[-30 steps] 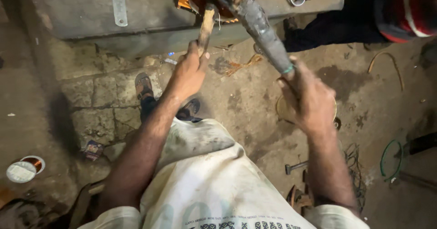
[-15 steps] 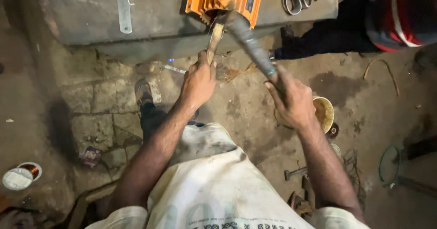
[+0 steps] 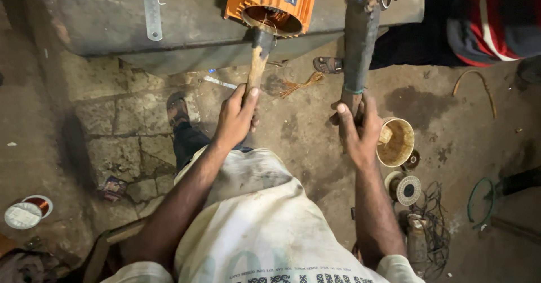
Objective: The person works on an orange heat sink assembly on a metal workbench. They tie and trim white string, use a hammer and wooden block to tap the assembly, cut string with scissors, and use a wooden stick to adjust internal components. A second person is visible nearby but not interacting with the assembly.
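Note:
An orange finned motor housing (image 3: 273, 1) lies on a grey metal bench (image 3: 101, 18), its open end with copper windings facing me. My left hand (image 3: 235, 116) grips the wooden handle of a chisel-like tool (image 3: 258, 60) whose dark tip sits at the housing's mouth. My right hand (image 3: 356, 126) holds the handle of a heavy dark mallet (image 3: 359, 35), raised upright to the right of the housing and apart from the tool.
A steel ruler (image 3: 151, 10) lies on the bench. A person in a red striped top (image 3: 490, 18) sits at the upper right, a sandalled foot (image 3: 328, 64) under the bench. A yellow cup (image 3: 395, 142), a wire spool (image 3: 406, 188) and tangled wires (image 3: 431, 221) lie on the floor.
The mallet head has swung away from the tool's end, from a slant across the housing to upright on the right. My right hand moved back with it.

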Demonstrator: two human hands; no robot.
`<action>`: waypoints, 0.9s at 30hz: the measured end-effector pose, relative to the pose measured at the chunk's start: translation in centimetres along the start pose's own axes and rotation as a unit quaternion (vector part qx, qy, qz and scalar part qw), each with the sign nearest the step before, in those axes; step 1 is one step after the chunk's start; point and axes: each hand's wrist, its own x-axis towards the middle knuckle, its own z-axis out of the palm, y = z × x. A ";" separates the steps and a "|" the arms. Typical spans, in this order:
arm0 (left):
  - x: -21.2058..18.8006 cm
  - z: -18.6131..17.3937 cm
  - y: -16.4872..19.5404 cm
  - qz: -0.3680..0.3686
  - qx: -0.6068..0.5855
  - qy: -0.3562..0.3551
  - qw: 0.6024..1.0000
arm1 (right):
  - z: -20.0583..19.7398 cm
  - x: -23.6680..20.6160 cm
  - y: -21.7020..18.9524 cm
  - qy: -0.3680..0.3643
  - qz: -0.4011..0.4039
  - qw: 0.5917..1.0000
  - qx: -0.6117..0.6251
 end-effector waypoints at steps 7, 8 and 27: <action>1.4 -0.1 1.6 0.114 0.107 0.055 0.986 | 0.1 -1.9 0.2 -0.001 0.023 0.999 0.028; 1.7 -0.2 1.9 0.166 0.173 0.081 0.967 | 0.1 -2.0 0.2 -0.002 0.030 0.999 0.032; 2.3 2.4 3.0 0.146 0.345 0.080 0.924 | -1.9 -0.6 -4.5 -0.023 -0.098 0.978 -0.182</action>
